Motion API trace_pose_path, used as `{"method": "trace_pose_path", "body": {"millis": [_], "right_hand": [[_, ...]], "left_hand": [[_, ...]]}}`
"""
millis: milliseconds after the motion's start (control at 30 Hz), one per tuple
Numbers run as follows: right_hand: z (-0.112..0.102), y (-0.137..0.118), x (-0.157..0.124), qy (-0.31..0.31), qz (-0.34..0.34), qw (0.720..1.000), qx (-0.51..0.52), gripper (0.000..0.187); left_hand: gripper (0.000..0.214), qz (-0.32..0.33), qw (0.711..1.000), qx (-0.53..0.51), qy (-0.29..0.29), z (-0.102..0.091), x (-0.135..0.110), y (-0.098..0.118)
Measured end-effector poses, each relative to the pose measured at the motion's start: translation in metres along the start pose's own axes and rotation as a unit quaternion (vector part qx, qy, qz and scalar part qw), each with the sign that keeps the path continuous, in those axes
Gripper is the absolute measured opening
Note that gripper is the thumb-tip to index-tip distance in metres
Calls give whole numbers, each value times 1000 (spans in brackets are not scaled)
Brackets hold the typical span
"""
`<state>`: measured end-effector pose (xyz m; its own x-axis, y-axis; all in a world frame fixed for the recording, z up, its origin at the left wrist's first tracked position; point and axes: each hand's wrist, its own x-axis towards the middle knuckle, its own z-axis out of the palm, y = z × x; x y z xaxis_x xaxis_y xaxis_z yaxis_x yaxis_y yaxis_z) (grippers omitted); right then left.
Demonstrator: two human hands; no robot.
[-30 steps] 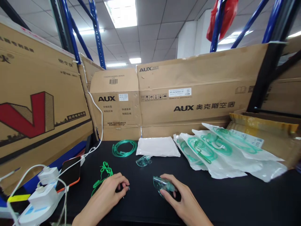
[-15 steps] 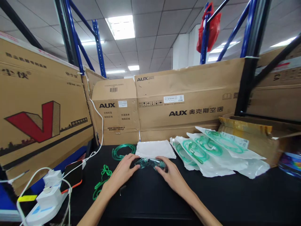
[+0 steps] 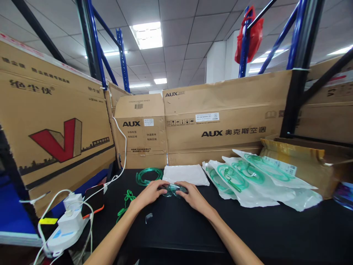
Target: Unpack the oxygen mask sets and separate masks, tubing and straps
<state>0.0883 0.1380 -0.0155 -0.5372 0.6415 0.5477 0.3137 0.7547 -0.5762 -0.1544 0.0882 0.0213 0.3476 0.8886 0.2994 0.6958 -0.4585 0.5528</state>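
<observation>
Hands meet at the middle of the black tabletop (image 3: 275, 235), towards its far edge. The left hand (image 3: 151, 193) curls its fingers over the left end of the clear green-tinted plastic mask parts (image 3: 173, 190), and the right hand (image 3: 193, 197) closes on the right end, so the parts sit pinched between the two, low over the table. Whether they rest on the surface cannot be told.

Just behind them lies a flat white plastic pouch (image 3: 185, 174), and left of that a coil of green tubing (image 3: 149, 176). A loose green elastic strap (image 3: 125, 200) lies near the left forearm, with a small clear plastic clip (image 3: 149, 217) beside it. To the right, sealed white packets of green tubing (image 3: 248, 176) overlap in a fan. At the left edge sit a phone in an orange case (image 3: 92, 200) and a white power strip (image 3: 67, 226). Brown cardboard cartons (image 3: 220, 110) wall in the table.
</observation>
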Motion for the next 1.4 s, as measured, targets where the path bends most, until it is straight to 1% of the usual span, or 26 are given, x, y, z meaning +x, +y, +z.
{"method": "trace_pose_path", "body": {"millis": [133,233,400,633,733,833,1000,1100,1167,1233,1267,1333,1400], "right_hand": [[-1,-7,1,-9,-12,1000,-4,32],[0,-13,1,-21,-22,999,-12,32],[3,-18,0,-33,-28,999,-24,33],[-6,-19,6,-59,-48,997,-31,31],[-4,-19,6,-50,-47,996,-60,32],[3,-21,6,-26,-40,993,-110,32],[18,-33,9,11,-34,978,-207,33],[16,-42,7,24,-41,968,-245,37],[1,-45,4,30,-42,962,-267,38],[-29,-42,-2,34,-27,954,-298,36],[-50,-39,-5,39,-10,947,-319,35],[-99,-27,-10,60,44,925,-373,33],[-149,-12,-15,91,114,888,-435,31]], "left_hand": [[39,3,999,-42,3,3,1,-1],[39,3,998,-55,5,2,1,0],[37,9,999,-52,3,0,-5,6],[31,9,999,-33,-1,-4,-6,13],[30,12,1000,-20,1,-5,-6,12],[31,14,1000,0,8,-5,-6,9],[32,4,998,48,46,-5,-5,0],[33,8,995,65,73,-7,-7,0],[32,13,993,69,90,-10,-11,5],[31,17,992,67,101,-14,-17,14],[31,18,992,64,105,-15,-21,20],[30,19,993,54,107,-14,-28,34],[29,21,994,39,101,-8,-34,50]]}}
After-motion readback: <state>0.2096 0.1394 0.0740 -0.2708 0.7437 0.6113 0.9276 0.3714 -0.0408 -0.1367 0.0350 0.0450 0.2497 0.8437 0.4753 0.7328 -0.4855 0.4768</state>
